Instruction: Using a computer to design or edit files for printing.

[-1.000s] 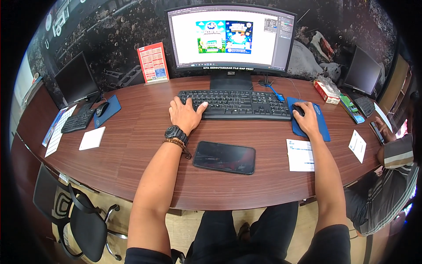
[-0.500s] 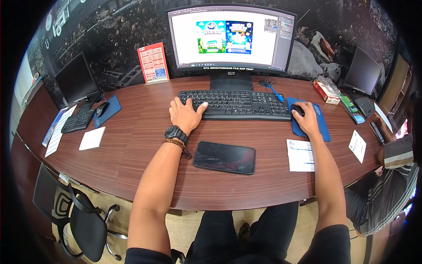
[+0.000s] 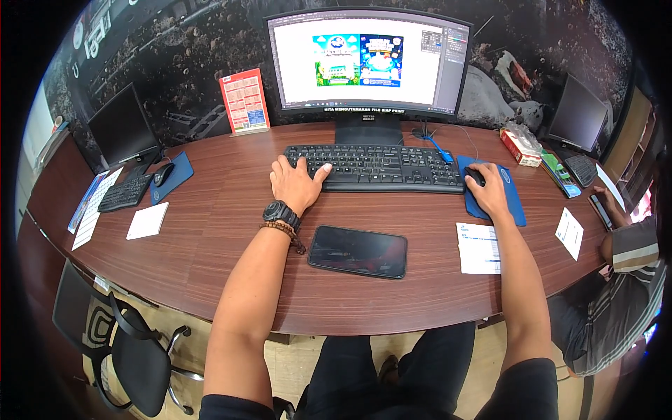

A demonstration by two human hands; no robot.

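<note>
My left hand (image 3: 292,185) rests at the left end of a black keyboard (image 3: 381,168), fingers spread over its keys and thumb apart, holding nothing. At the keyboard's other end, my right hand (image 3: 491,192) is curled over a black computer mouse (image 3: 477,175), which it partly hides. Under the mouse lies a blue mouse pad (image 3: 513,203). Behind the keyboard stands a wide curved monitor (image 3: 294,63) showing two colourful poster designs side by side, one green and one dark blue. A black smartphone (image 3: 358,252) lies face up between my forearms, its screen dark.
A printed sheet (image 3: 479,252) lies partly under my right forearm. Left are a second monitor (image 3: 122,126), a small keyboard (image 3: 124,194) and white papers (image 3: 148,220). A red desk calendar (image 3: 244,101) stands behind. A seated person (image 3: 623,308) holds a phone at the right. An office chair (image 3: 140,364) stands lower left.
</note>
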